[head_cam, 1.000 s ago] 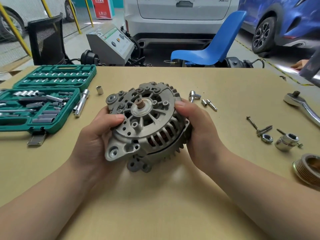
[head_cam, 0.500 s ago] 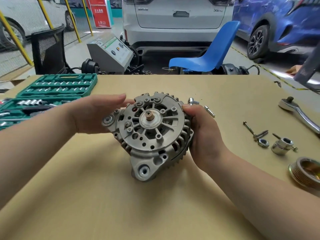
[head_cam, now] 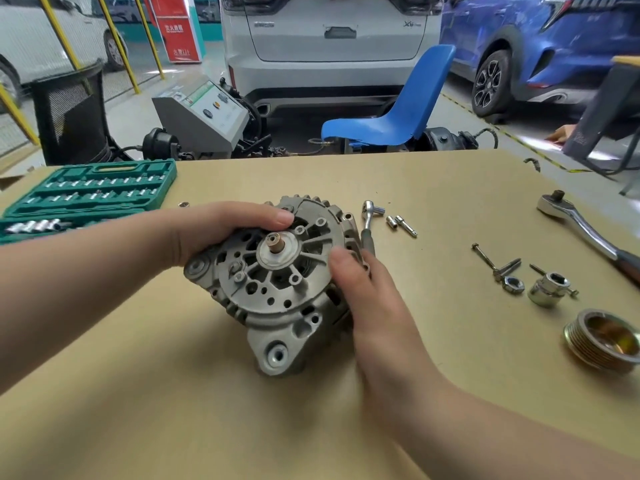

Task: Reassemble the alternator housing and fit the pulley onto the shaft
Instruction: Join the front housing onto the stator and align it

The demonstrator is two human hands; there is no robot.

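Head cam: alternator (head_cam: 277, 285) sits mid-table on the tan table (head_cam: 173, 410), end face tilted up toward the camera, bare shaft (head_cam: 276, 243) sticking out of the hub. Left hand (head_cam: 221, 233) reaches in from the left, fingers curled over the upper-left rim, thumb lying across the top of the face, gripping the housing. Right hand (head_cam: 363, 289) is on the right flank, thumb pressed on the face, other fingers wrapped round behind the body and out of sight; a bit motion-blurred. Pulley (head_cam: 604, 341) lies well apart at the right table edge, open side up, not on the shaft. Near it: large socket (head_cam: 550, 287), nut (head_cam: 512, 285), long bolts (head_cam: 491, 263). Big ratchet (head_cam: 588, 230) far right. Small ratchet (head_cam: 369, 220) just behind the alternator, two bits (head_cam: 401, 225) beside it. Green socket case (head_cam: 86, 195) open at the far left.
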